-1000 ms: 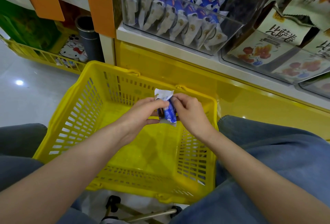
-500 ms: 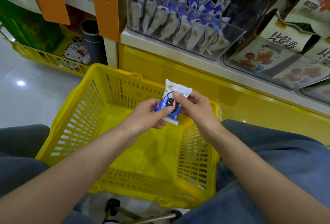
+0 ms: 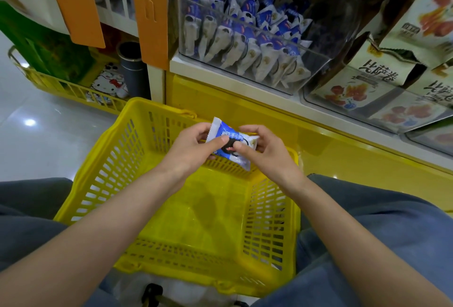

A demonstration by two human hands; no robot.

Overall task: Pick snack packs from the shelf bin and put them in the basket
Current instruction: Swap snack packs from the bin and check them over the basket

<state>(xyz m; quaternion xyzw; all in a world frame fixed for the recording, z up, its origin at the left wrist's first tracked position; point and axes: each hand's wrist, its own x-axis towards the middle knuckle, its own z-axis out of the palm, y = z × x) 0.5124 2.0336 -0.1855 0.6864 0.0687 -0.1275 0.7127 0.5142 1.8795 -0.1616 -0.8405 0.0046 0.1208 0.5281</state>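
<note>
One cookie snack pack [image 3: 232, 143] held over the yellow basket [image 3: 115, 159], not yet dropped in.
Left hand [image 3: 193, 145] and right hand [image 3: 267, 152] each pinch an end of the blue-and-white pack, with fingers [image 3: 215, 140] curled narrowly on the wrapper and both thumbs pressed on its printed face. The pack hangs between the fingers, just above the basket's far wall. The clear shelf bin [image 3: 331, 37] stands up and beyond the fingers, crowded with matching packs. The basket's open middle lies below and nearer than the fingers. The main risk, as I judge it, is that a release here catches the far rim, so the pack tips outward against the yellow shelf base instead of falling inside. The slick wrapper, gripped only at its ends, could also slide free early or twist if one hand lets go first.
</note>
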